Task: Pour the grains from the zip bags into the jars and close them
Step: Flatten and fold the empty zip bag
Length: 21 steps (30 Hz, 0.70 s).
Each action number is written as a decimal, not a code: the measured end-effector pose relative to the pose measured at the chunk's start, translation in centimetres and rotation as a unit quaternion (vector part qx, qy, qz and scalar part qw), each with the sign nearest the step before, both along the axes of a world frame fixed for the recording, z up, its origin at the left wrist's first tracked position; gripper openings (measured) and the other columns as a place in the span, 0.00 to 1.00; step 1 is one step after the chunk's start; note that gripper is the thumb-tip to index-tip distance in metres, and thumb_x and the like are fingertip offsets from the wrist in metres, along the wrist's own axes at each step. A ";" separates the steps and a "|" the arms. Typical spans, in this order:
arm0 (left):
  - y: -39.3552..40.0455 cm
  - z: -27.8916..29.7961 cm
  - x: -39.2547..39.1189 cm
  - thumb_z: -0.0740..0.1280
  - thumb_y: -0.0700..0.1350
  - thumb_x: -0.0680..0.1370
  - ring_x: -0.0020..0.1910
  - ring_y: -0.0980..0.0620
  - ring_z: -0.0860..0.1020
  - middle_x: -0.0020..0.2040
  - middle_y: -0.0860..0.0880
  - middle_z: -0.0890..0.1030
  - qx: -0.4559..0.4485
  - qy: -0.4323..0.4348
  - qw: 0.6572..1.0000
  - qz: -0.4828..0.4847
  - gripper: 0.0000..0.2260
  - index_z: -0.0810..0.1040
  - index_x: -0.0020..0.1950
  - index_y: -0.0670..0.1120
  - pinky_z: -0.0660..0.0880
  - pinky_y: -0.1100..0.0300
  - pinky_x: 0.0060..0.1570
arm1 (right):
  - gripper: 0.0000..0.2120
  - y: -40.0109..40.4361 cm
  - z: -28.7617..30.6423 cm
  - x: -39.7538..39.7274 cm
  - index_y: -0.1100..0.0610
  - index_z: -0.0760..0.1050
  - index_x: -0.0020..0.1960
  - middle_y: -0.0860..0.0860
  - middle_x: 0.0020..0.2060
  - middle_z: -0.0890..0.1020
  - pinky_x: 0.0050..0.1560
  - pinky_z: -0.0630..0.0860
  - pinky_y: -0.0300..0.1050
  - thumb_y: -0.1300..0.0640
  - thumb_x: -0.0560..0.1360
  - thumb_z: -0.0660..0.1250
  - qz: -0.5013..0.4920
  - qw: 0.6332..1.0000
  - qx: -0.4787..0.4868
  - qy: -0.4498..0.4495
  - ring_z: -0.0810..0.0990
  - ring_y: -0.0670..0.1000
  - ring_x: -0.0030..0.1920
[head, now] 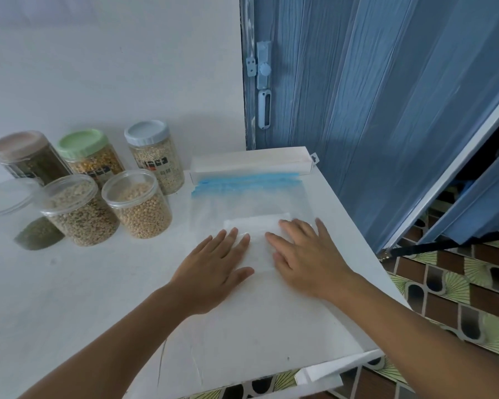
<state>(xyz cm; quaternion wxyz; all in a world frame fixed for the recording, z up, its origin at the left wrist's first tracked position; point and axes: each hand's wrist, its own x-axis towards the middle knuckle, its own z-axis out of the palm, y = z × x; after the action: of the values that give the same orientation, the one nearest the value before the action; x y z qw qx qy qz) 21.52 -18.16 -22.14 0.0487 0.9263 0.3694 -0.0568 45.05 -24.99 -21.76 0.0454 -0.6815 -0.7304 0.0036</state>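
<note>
Standing at left rear of the counter point(69, 283): six jars. Lying on its side at far left, one clear jar point(18, 211) holding a little green grain. Behind, three lidded jars: brown lid point(18, 145), dark grain; green lid point(82, 144), yellow grain; blue lid point(146, 132), pale grain. In front, two clear-topped jars, tan lentils point(78, 210) and beige beans point(137, 203). Lying flat at centre-right, empty zip bags point(251, 203), blue zip strips pointing away, running left to right. Pressing flat on the bags, fingers straight: left hand point(213, 266), right hand point(306, 254). Behind, white box point(251, 162).
</note>
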 end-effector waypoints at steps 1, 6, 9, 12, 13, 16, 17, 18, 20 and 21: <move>0.1 -0.1 0.0 0.38 0.69 0.83 0.84 0.53 0.39 0.85 0.52 0.40 0.005 0.000 1.000 0.000 0.32 0.36 0.84 0.58 0.37 0.57 0.80 | 0.27 0.1 0.3 -0.4 0.51 0.75 0.71 0.55 0.74 0.73 0.74 0.61 0.70 0.46 0.80 0.46 0.001 1.000 -0.005 -0.009 0.70 0.61 0.74; -0.1 -0.3 -0.2 0.36 0.70 0.81 0.83 0.55 0.36 0.84 0.53 0.37 -0.007 -0.012 1.000 0.005 0.33 0.34 0.83 0.58 0.37 0.57 0.81 | 0.34 0.3 -1.3 -0.7 0.45 0.48 0.85 0.48 0.85 0.52 0.82 0.46 0.61 0.34 0.81 0.37 0.039 0.997 -0.054 0.028 0.48 0.54 0.84; 0.0 -0.5 -0.2 0.37 0.71 0.80 0.82 0.57 0.35 0.84 0.55 0.36 -0.026 -0.038 0.999 0.017 0.33 0.35 0.83 0.60 0.35 0.59 0.80 | 0.35 0.5 -1.7 -0.1 0.41 0.39 0.84 0.45 0.85 0.45 0.82 0.42 0.57 0.30 0.80 0.32 0.036 0.996 -0.073 0.046 0.41 0.50 0.84; 0.4 -0.9 -0.5 0.38 0.71 0.80 0.82 0.57 0.35 0.84 0.55 0.37 -0.033 -0.040 0.998 0.019 0.33 0.35 0.83 0.61 0.35 0.59 0.80 | 0.36 0.8 -1.5 -0.3 0.40 0.38 0.84 0.44 0.84 0.42 0.82 0.41 0.56 0.30 0.78 0.31 0.038 0.995 -0.080 0.044 0.39 0.48 0.84; 0.4 -1.0 -0.4 0.38 0.71 0.80 0.82 0.57 0.34 0.84 0.55 0.36 -0.033 -0.040 0.999 0.018 0.33 0.35 0.83 0.61 0.35 0.59 0.80 | 0.36 0.8 -1.6 -0.2 0.40 0.38 0.84 0.44 0.84 0.42 0.82 0.41 0.56 0.30 0.78 0.31 0.037 0.995 -0.082 0.039 0.39 0.48 0.84; 0.2 -0.8 -0.4 0.38 0.71 0.80 0.82 0.56 0.33 0.84 0.55 0.35 -0.046 -0.032 0.998 0.019 0.34 0.34 0.83 0.60 0.35 0.57 0.80 | 0.35 0.7 -1.9 -0.2 0.40 0.37 0.84 0.44 0.84 0.41 0.82 0.40 0.56 0.30 0.80 0.33 0.036 0.995 -0.090 0.029 0.38 0.48 0.84; 0.0 -0.8 -0.5 0.39 0.71 0.80 0.82 0.55 0.32 0.84 0.54 0.33 -0.050 -0.033 0.998 0.020 0.34 0.34 0.83 0.60 0.36 0.54 0.81 | 0.34 0.7 -2.0 -0.3 0.40 0.37 0.84 0.44 0.84 0.41 0.82 0.39 0.56 0.31 0.81 0.35 0.037 0.994 -0.094 0.029 0.37 0.48 0.83; -0.2 -0.7 -0.7 0.39 0.72 0.81 0.81 0.53 0.30 0.83 0.53 0.32 -0.048 -0.037 0.998 0.021 0.35 0.34 0.83 0.59 0.36 0.52 0.82 | 0.33 0.7 -1.9 -0.3 0.40 0.36 0.84 0.43 0.84 0.40 0.82 0.39 0.56 0.31 0.82 0.37 0.038 0.994 -0.099 0.030 0.36 0.48 0.83; -0.7 -0.4 -1.2 0.40 0.72 0.82 0.82 0.46 0.32 0.84 0.47 0.33 0.008 -0.063 0.998 0.010 0.35 0.39 0.85 0.57 0.38 0.47 0.81 | 0.32 0.8 -1.7 -0.4 0.39 0.36 0.83 0.43 0.84 0.38 0.82 0.37 0.56 0.32 0.84 0.40 0.039 0.992 -0.112 0.037 0.34 0.47 0.83; -0.9 -0.1 -1.4 0.42 0.71 0.83 0.84 0.42 0.37 0.85 0.44 0.39 0.056 -0.081 0.995 -0.009 0.35 0.46 0.86 0.55 0.41 0.45 0.81 | 0.32 0.9 -1.6 -0.3 0.39 0.35 0.83 0.43 0.83 0.37 0.82 0.36 0.56 0.32 0.84 0.40 0.038 0.991 -0.120 0.039 0.33 0.47 0.82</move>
<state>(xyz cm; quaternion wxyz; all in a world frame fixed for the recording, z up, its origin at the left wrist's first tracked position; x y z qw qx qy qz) 20.11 -19.09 -22.27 0.0260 0.9323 0.3588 0.0384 44.78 -24.07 -23.34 -0.0087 -0.6528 -0.7480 0.1197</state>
